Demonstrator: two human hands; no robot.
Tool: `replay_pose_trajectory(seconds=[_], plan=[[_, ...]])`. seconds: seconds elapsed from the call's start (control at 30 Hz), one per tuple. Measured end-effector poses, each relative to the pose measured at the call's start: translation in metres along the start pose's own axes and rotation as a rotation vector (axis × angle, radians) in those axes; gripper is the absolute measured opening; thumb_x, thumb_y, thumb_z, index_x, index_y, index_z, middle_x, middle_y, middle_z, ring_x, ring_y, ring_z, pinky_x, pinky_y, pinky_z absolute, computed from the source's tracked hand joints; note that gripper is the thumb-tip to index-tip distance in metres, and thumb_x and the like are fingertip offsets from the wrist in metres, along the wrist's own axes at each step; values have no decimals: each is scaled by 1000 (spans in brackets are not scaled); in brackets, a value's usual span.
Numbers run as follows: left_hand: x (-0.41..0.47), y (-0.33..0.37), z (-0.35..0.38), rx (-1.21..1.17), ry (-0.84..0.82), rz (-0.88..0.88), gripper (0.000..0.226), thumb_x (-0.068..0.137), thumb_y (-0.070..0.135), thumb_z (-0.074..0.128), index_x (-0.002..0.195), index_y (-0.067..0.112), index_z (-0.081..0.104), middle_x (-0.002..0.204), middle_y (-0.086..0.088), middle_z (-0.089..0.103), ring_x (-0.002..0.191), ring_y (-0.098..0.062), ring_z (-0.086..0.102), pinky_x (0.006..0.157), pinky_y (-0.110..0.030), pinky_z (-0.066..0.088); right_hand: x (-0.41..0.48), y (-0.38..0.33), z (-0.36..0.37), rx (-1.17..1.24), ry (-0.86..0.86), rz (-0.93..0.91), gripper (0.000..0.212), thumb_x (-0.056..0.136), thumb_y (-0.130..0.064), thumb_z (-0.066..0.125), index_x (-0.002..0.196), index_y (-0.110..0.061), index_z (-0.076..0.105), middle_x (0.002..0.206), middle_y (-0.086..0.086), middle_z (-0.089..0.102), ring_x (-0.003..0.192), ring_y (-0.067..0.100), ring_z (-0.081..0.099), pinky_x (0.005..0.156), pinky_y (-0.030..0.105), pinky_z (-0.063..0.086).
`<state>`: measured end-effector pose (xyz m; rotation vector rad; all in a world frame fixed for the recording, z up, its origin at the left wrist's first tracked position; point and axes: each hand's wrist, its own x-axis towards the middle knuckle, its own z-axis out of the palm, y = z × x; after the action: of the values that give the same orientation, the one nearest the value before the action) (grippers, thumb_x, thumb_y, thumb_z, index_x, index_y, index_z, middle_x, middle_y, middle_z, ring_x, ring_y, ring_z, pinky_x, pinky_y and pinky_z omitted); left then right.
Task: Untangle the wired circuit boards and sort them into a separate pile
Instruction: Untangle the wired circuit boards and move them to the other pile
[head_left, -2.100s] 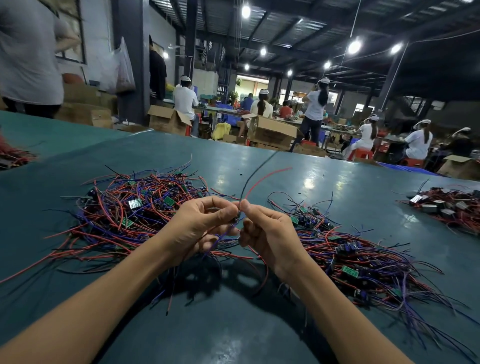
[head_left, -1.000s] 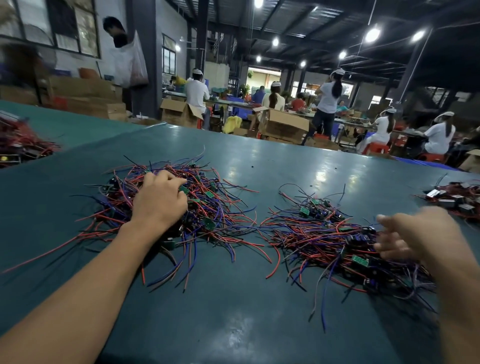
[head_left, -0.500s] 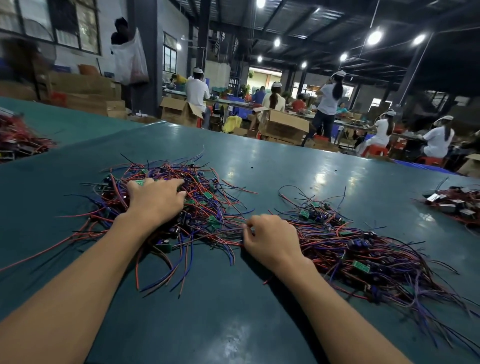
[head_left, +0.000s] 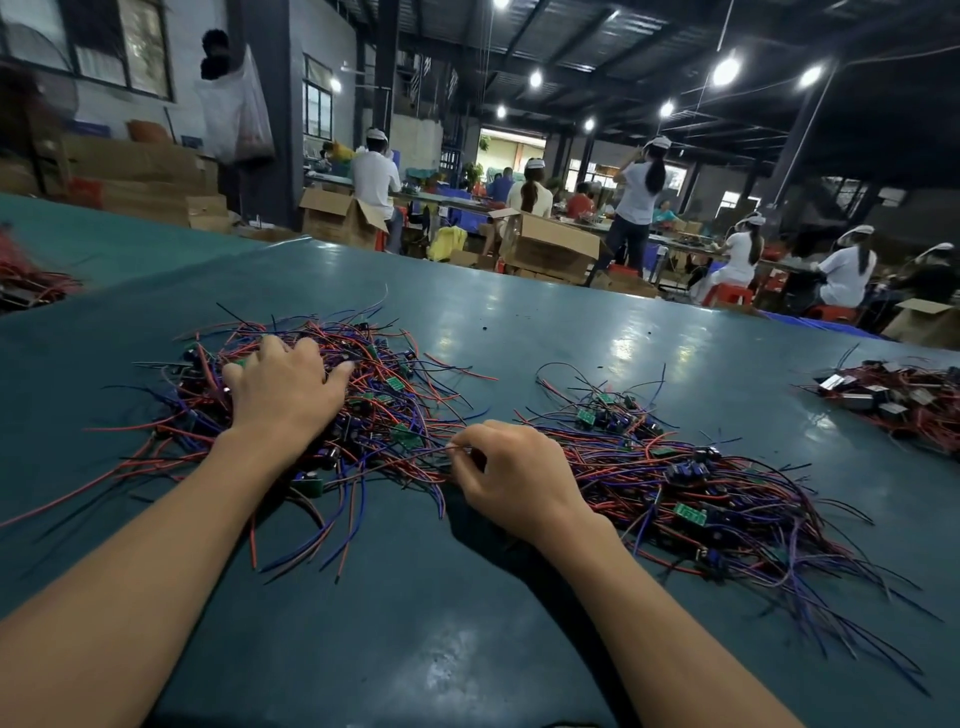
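Note:
A tangled pile (head_left: 395, 405) of small green circuit boards with red, blue and black wires lies left of centre on the teal table (head_left: 415, 623). My left hand (head_left: 283, 389) rests flat on top of it, fingers spread and pressing down. A second, looser pile (head_left: 691, 483) of the same wired boards lies to the right. My right hand (head_left: 511, 470) sits between the two piles, thumb and fingers pinched on wires at the right edge of the tangled pile. Which board those wires belong to is hidden.
Another heap of wired parts (head_left: 893, 400) lies at the far right of the table, and a red-wire heap (head_left: 26, 280) at the far left. Beyond the table's far edge stand cardboard boxes (head_left: 550, 244) and several seated and standing workers.
My right hand swung back from the right pile to the tangled pile's edge and pinched wires there. My left hand has stayed pressed on the tangled pile and has shifted slightly.

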<state>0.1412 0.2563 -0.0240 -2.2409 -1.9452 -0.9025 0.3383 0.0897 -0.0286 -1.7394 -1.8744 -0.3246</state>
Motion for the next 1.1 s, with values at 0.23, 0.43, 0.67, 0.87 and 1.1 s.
replay_pose_trajectory(seconds=[0.23,0.43,0.67,0.87,1.1], plan=[[-1,9,-4,-137,35,-126,37,82,48,62,104,21,50,90,-4,68,96,-31,63,95,-47,32,-1,4,0,42,4,17,20,95,-34,59,100,-22,75,93,-4,73,87,23,66,71,34,52],[-11,18,-17,-614,295,-149,31,81,42,67,106,29,56,80,18,62,85,-16,56,88,-41,26,1,7,1,77,70,19,20,96,-33,61,102,-20,75,94,-2,75,88,23,67,71,33,52],[-22,44,-38,-1794,-66,-159,20,97,4,57,114,9,66,93,-3,68,87,-12,68,84,-29,56,3,6,0,235,231,109,19,94,-26,67,108,-17,76,90,1,77,81,20,70,70,33,55],[-35,48,-40,-2219,-587,-301,10,98,15,60,101,6,61,85,-4,62,70,-8,60,80,-31,60,4,6,2,458,201,178,13,93,-19,70,101,-15,79,74,-5,70,64,6,59,62,18,46],[-41,53,-54,-2378,-1060,-15,26,102,19,49,122,5,61,99,-3,69,51,0,44,41,-13,40,9,-3,-10,992,227,213,21,91,-19,69,111,-18,76,62,-3,64,54,4,57,52,16,41]])
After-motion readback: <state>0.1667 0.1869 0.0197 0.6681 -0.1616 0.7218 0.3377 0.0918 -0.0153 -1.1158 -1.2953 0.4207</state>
